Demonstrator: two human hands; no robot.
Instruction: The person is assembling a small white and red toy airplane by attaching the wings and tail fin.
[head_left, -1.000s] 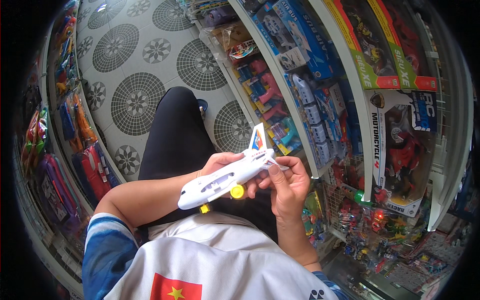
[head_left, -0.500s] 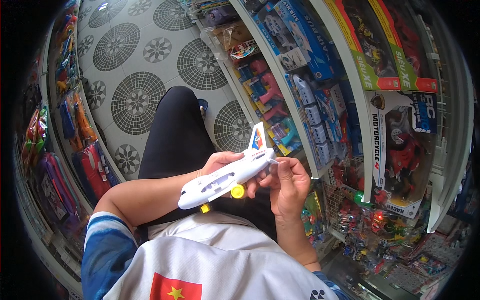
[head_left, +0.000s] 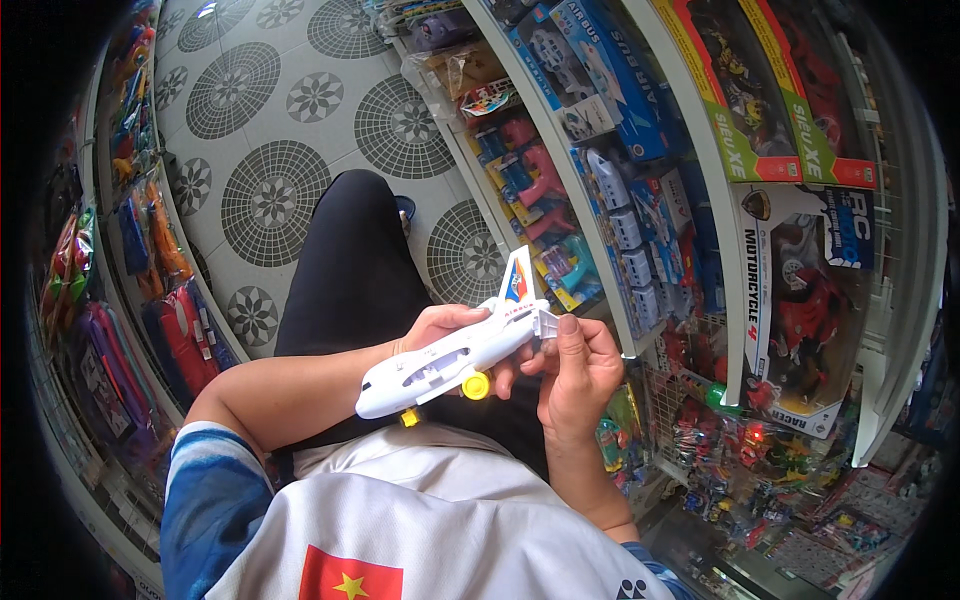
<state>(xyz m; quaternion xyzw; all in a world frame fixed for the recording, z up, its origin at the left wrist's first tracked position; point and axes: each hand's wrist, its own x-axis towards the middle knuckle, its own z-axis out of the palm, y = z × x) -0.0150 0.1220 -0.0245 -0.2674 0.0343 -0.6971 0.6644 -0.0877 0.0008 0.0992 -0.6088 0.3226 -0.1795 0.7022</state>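
A white toy airplane (head_left: 490, 346) lies tilted across my lap, its nose toward the lower left and its tail fin, marked in blue, orange and red, pointing up. Yellow wheels (head_left: 475, 385) stick out along its near side, and an oblong opening shows in the body. My left hand (head_left: 446, 322) is wrapped round the fuselage from behind, with some fingers hidden under it. Between thumb and fingers, my right hand (head_left: 580, 375) pinches a small white tail wing (head_left: 546, 323) at the plane's rear end. Whether that piece is fully seated in the body I cannot tell.
Shelves of boxed toys rise close on the right, among them a red toy motorcycle box (head_left: 800, 310) and a blue airplane box (head_left: 625, 80). Bagged colourful toys (head_left: 190, 340) hang along the left. Patterned floor tiles (head_left: 275, 200) run between them.
My right hand has turned the small tail wing, so its flat, ribbed face now shows rather than its thin edge. The left hand and the plane have barely moved.
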